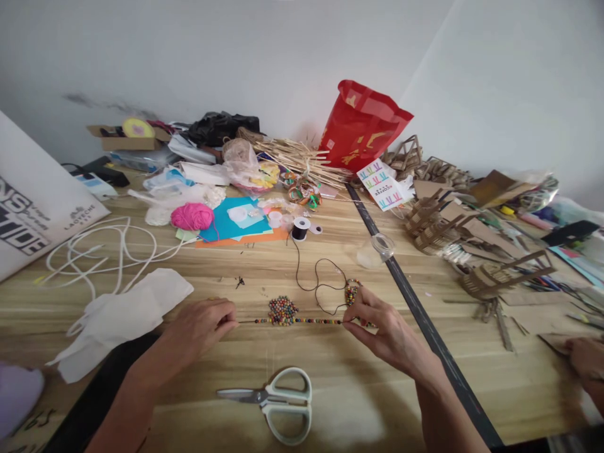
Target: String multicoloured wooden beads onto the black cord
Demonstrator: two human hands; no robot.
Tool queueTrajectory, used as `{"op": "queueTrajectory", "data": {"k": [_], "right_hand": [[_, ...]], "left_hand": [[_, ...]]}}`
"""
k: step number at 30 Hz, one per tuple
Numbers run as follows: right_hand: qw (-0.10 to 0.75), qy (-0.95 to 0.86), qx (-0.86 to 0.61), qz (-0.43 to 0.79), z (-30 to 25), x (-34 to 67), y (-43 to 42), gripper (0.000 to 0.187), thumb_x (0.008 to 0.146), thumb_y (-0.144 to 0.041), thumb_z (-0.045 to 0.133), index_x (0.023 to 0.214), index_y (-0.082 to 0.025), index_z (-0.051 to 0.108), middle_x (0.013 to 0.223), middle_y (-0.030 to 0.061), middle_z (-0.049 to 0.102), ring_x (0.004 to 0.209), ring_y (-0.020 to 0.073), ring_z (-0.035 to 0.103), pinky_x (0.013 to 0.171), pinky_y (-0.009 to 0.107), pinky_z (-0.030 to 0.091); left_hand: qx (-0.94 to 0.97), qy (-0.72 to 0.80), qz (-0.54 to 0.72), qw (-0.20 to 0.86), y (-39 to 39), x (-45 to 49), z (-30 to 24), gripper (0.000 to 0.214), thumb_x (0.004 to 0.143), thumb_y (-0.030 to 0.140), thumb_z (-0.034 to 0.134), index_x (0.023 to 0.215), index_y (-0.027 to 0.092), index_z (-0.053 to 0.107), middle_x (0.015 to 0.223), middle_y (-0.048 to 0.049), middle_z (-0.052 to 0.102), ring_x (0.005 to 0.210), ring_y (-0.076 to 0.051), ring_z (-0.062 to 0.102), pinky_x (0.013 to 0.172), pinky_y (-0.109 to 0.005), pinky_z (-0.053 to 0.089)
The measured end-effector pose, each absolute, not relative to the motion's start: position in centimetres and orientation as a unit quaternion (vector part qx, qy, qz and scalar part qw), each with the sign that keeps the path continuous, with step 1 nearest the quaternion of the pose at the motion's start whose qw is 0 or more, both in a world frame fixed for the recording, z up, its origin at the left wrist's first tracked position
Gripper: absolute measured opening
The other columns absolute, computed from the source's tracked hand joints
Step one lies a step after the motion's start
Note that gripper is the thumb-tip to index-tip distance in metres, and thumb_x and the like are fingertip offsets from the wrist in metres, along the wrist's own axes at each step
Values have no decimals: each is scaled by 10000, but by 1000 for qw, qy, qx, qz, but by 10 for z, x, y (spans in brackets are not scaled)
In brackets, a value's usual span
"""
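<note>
My left hand is closed in a pinch on the left end of a black cord strung with small coloured beads. My right hand pinches the right end of the same beaded cord, which is stretched taut just above the wooden table. A small pile of loose coloured beads lies right behind the strand. The cord loops back to a black spool.
White-handled scissors lie near the front edge. A white cloth and white rope are at left, pink yarn and coloured paper behind. A clear cup, red bag and cardboard models are at right. Another person's hand shows far right.
</note>
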State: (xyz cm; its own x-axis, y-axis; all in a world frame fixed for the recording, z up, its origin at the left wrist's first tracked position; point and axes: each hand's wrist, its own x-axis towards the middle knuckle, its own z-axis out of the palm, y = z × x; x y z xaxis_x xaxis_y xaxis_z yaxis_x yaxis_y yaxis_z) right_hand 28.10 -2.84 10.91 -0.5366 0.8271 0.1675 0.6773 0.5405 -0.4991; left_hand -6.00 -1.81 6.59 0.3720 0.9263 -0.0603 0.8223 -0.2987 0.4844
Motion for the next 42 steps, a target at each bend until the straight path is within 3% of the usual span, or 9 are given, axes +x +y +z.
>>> {"op": "queueTrajectory", "data": {"k": [9, 14, 17, 25, 36, 42], "right_hand": [[189, -854, -368, 317, 94, 251, -32, 92, 913, -174, 496, 864, -160, 574, 854, 35, 559, 667, 101, 534, 606, 201, 416], [224, -860, -334, 313, 83, 232, -32, 78, 899, -154, 521, 857, -154, 585, 789, 28, 580, 680, 112, 532, 604, 200, 378], [242, -854, -339, 312, 77, 225, -34, 88, 899, -147, 516, 848, -157, 587, 799, 30, 585, 691, 116, 537, 620, 203, 380], [263, -834, -360, 326, 61, 222, -36, 52, 885, -167, 547, 869, -165, 596, 819, 36, 605, 724, 127, 572, 629, 208, 410], [245, -820, -376, 355, 59, 225, -33, 79, 884, -149, 533, 853, -168, 604, 789, 18, 601, 703, 119, 560, 628, 199, 411], [288, -799, -404, 339, 62, 229, -30, 127, 868, -148, 539, 985, -166, 585, 1036, 68, 557, 579, 64, 524, 537, 181, 430]], "left_hand": [[772, 483, 189, 368, -15, -25, 59, 128, 759, 227, 575, 640, 180, 581, 703, -16, 647, 658, -165, 576, 622, -249, 401], [688, 412, 302, 516, -20, 7, 46, 143, 746, 224, 593, 620, 162, 564, 982, -92, 706, 885, -203, 638, 772, -287, 460], [627, 394, 353, 572, -26, 21, 34, 120, 695, 201, 648, 617, 154, 570, 922, -98, 715, 884, -211, 649, 802, -303, 472], [585, 382, 382, 605, -28, 31, 23, 138, 655, 180, 703, 587, 137, 590, 613, -13, 631, 621, -140, 595, 621, -248, 455], [539, 368, 358, 667, -26, 31, 19, 224, 647, 243, 733, 586, 132, 547, 650, -20, 636, 585, -121, 585, 574, -237, 463], [508, 397, 351, 679, -27, 33, 16, 265, 605, 252, 758, 567, 144, 519, 626, -11, 626, 568, -113, 557, 561, -230, 446]]}}
